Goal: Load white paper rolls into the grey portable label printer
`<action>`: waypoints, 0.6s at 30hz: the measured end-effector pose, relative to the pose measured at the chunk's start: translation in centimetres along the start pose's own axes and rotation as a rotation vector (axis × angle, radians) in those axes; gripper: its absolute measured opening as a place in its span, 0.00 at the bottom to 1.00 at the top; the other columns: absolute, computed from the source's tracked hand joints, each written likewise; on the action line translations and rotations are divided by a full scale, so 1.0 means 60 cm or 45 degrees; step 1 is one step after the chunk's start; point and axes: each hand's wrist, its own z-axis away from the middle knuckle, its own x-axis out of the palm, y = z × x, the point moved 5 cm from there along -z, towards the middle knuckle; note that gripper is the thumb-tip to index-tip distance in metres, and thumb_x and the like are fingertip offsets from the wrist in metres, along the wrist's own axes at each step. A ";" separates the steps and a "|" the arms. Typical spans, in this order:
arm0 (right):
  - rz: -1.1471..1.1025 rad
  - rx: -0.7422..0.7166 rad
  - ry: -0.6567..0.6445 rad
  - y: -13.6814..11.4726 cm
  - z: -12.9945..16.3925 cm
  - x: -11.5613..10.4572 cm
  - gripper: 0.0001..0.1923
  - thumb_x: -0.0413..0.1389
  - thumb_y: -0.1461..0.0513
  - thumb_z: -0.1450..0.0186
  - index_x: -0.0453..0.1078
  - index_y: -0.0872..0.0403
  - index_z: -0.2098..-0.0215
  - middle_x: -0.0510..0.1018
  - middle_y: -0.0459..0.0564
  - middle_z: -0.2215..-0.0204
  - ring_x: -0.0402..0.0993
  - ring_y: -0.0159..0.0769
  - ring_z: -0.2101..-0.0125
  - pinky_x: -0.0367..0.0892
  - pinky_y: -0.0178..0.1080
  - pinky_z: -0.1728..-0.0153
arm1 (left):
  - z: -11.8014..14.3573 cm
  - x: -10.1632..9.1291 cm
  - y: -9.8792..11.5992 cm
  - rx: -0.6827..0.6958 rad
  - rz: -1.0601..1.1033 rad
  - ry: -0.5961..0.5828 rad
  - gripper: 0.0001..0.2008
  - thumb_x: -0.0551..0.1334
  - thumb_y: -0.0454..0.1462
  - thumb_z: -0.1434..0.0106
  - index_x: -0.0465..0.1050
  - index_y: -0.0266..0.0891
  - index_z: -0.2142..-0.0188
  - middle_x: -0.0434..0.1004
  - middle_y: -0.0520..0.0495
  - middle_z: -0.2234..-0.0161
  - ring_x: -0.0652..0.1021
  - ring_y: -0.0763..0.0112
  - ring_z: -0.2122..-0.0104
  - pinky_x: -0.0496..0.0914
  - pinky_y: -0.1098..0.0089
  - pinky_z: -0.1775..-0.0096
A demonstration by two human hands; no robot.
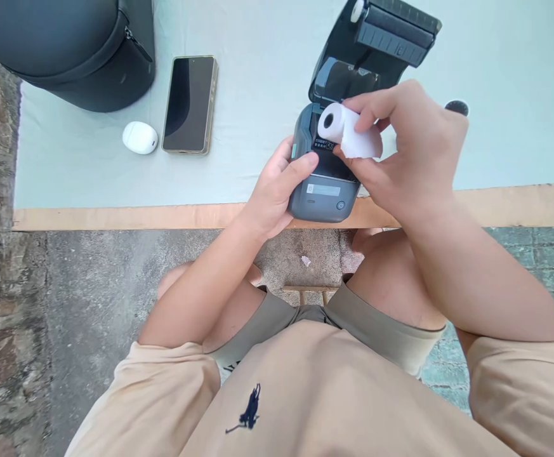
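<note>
Bright, soft light spreads evenly over the tabletop (pixel 257 181), washing its pale cloth to nearly one tone, while the ground (pixel 100 279) below the near edge looks darker and greyer. At the left edge, the black bag (pixel 67 57) carries only faint highlights, and much of its detail sinks into shade. The phone (pixel 188 105) beside it shows a greyish sheen cut by a dark curved reflection. Near the front edge, the paper roll (pixel 348 130) is almost blown out; the printer (pixel 324 202) stays crisp, its tiny inner lettering slightly smudged. Wide-angle stretching enlarges the right sleeve (pixel 524 381).
</note>
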 end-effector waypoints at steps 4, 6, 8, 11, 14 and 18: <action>-0.078 0.054 -0.051 0.007 0.003 0.007 0.10 0.61 0.67 0.36 0.68 0.46 0.61 0.88 0.42 0.53 0.86 0.45 0.56 0.79 0.49 0.62 | 0.001 0.000 -0.001 -0.008 -0.017 0.023 0.21 0.73 0.52 0.36 0.73 0.46 0.52 0.83 0.49 0.58 0.85 0.49 0.43 0.83 0.56 0.49; -0.112 0.053 -0.077 0.009 0.005 0.006 0.09 0.61 0.66 0.35 0.70 0.44 0.61 0.87 0.41 0.52 0.85 0.46 0.52 0.80 0.52 0.57 | 0.000 -0.001 -0.001 -0.020 -0.025 0.035 0.22 0.73 0.54 0.37 0.73 0.46 0.53 0.83 0.49 0.57 0.84 0.47 0.41 0.83 0.54 0.47; -0.115 -0.007 -0.039 0.006 0.006 -0.001 0.07 0.59 0.64 0.32 0.73 0.43 0.61 0.87 0.41 0.54 0.84 0.46 0.52 0.79 0.54 0.54 | -0.002 -0.002 -0.002 -0.024 -0.019 0.035 0.24 0.73 0.55 0.38 0.73 0.46 0.52 0.83 0.48 0.56 0.84 0.45 0.41 0.83 0.53 0.47; -0.122 -0.016 0.033 0.001 0.010 -0.008 0.06 0.57 0.59 0.28 0.76 0.42 0.61 0.84 0.44 0.61 0.81 0.45 0.59 0.76 0.56 0.52 | -0.003 -0.002 -0.002 -0.026 0.008 -0.004 0.23 0.73 0.56 0.38 0.73 0.46 0.53 0.83 0.47 0.55 0.84 0.46 0.41 0.82 0.54 0.48; -0.115 -0.007 -0.016 -0.013 0.021 0.003 0.10 0.55 0.54 0.25 0.76 0.42 0.63 0.83 0.45 0.64 0.79 0.44 0.62 0.72 0.56 0.55 | -0.004 -0.004 0.000 -0.010 0.050 -0.026 0.20 0.70 0.55 0.35 0.74 0.45 0.55 0.83 0.47 0.55 0.84 0.50 0.43 0.81 0.58 0.49; -0.234 -0.176 0.024 -0.042 0.035 0.011 0.05 0.61 0.53 0.27 0.76 0.42 0.61 0.84 0.42 0.62 0.80 0.45 0.58 0.70 0.53 0.56 | -0.004 -0.009 0.004 0.035 0.029 -0.017 0.17 0.73 0.47 0.36 0.75 0.42 0.55 0.82 0.50 0.61 0.86 0.61 0.51 0.80 0.67 0.55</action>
